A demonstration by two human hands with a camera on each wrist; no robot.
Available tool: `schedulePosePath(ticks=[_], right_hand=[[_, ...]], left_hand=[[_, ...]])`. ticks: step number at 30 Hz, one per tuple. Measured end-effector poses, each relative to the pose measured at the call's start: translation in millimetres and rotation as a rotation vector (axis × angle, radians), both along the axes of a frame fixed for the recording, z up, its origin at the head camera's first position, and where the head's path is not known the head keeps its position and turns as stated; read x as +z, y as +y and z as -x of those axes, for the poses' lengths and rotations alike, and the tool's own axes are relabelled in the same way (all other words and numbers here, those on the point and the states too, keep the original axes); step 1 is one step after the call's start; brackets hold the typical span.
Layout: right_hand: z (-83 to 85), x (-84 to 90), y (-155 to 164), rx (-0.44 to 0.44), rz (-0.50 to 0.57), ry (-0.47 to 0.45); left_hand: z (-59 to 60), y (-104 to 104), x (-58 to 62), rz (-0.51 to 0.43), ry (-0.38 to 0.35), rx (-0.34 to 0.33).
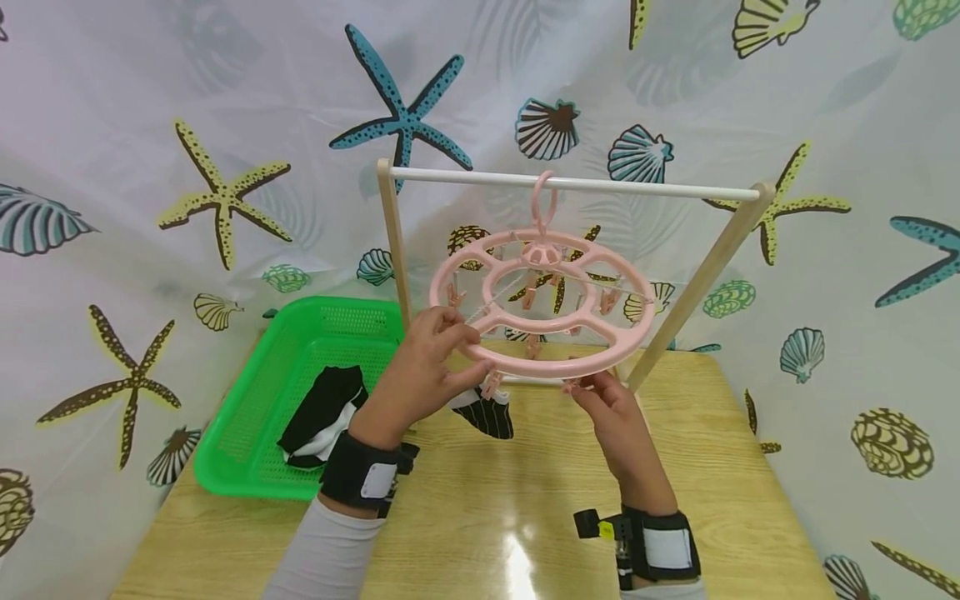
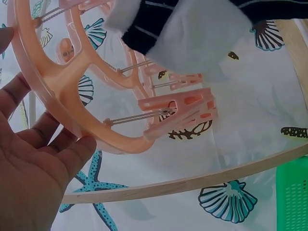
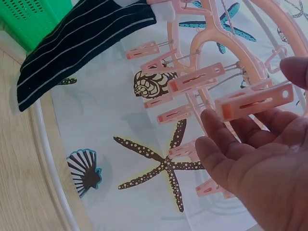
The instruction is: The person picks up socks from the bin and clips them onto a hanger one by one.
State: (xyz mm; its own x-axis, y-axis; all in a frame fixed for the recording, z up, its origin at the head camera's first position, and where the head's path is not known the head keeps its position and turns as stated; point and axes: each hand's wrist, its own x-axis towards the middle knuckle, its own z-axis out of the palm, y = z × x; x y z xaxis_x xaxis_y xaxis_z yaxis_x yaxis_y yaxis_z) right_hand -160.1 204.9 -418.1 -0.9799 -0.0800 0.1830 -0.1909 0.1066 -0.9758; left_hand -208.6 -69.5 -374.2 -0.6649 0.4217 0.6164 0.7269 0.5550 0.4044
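Note:
A round pink drying hanger (image 1: 555, 367) with dangling clothespins hangs by its hook from a white rod. My left hand (image 1: 427, 367) grips its rim at the front left, fingers round the ring. From the hanger, close to that hand, hangs a dark sock with white stripes (image 3: 82, 53); its pale end (image 2: 192, 38) shows in the left wrist view. My right hand (image 1: 611, 404) is under the front right rim, at a pink clothespin (image 3: 255, 102). In the right wrist view, that clothespin lies between the thumb (image 3: 294, 72) and the loosely bent fingers, which stand apart.
A green plastic basket (image 1: 240, 400) stands on the left of the wooden table (image 1: 465, 533), with black and white cloth items (image 1: 326, 412) inside. Wooden posts (image 1: 701, 283) carry the white rod (image 1: 637, 187). Behind hangs a curtain (image 1: 480, 83) printed with starfish and shells.

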Motion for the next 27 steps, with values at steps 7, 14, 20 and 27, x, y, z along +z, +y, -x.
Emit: schedulePosePath(ticks=[7, 14, 20, 27], right_hand=[[-2.5, -1.3, 3.2, 0.033, 0.046, 0.042], [-7.3, -6.3, 5.3, 0.071, 0.086, 0.076], [-12.8, -8.3, 1.7, 0.017, 0.059, 0.055], [-12.9, -10.9, -3.9, -0.003, 0.042, 0.119]], left_hand=[[1.8, -0.1, -0.1, -0.027, -0.012, -0.042], [1.6, -0.9, -0.7, -0.042, -0.017, -0.039], [2.8, 1.5, -3.8, -0.032, 0.026, -0.007], [3.7, 1.9, -5.6, -0.037, 0.054, -0.004]])
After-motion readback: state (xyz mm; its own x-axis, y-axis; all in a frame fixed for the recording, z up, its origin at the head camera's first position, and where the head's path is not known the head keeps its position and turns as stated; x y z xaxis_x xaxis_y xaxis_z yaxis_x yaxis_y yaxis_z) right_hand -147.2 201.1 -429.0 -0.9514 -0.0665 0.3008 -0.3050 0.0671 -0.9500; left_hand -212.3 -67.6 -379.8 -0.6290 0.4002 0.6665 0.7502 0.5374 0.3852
